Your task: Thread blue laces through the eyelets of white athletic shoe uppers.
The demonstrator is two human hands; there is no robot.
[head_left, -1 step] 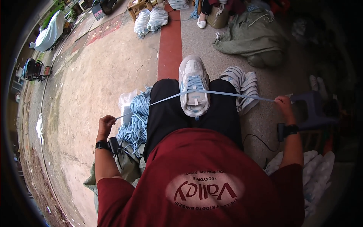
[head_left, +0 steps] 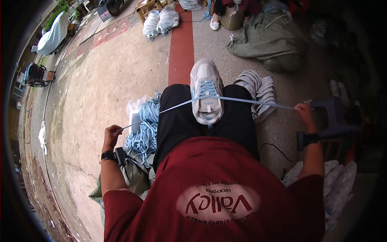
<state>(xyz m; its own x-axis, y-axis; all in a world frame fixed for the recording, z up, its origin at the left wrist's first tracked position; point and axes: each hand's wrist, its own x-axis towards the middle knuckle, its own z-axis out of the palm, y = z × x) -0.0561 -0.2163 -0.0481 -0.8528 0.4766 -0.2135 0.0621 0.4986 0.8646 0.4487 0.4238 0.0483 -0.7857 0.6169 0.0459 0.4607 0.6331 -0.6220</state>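
Observation:
A white and grey sneaker (head_left: 204, 71) with light blue laces threaded across its tongue rests between my knees, its toe pointing away from me. Both free ends of the blue shoelace (head_left: 254, 101) run out sideways from the top eyelets and are pulled taut. Out to the left, my left hand (head_left: 113, 136) pinches one end between closed fingers. My right hand (head_left: 304, 112), far out to the right, is closed on the other end. Next to my left knee lies a heap of loose blue shoelaces (head_left: 143, 135).
Stacked white shoe pieces (head_left: 262, 94) lie by my right knee, with a dark plastic stool (head_left: 336, 117) beyond. Bundles of white shoe parts (head_left: 161, 23) sit on the floor ahead. A green sack (head_left: 270, 44) lies at the far right, near another person's foot (head_left: 215, 24).

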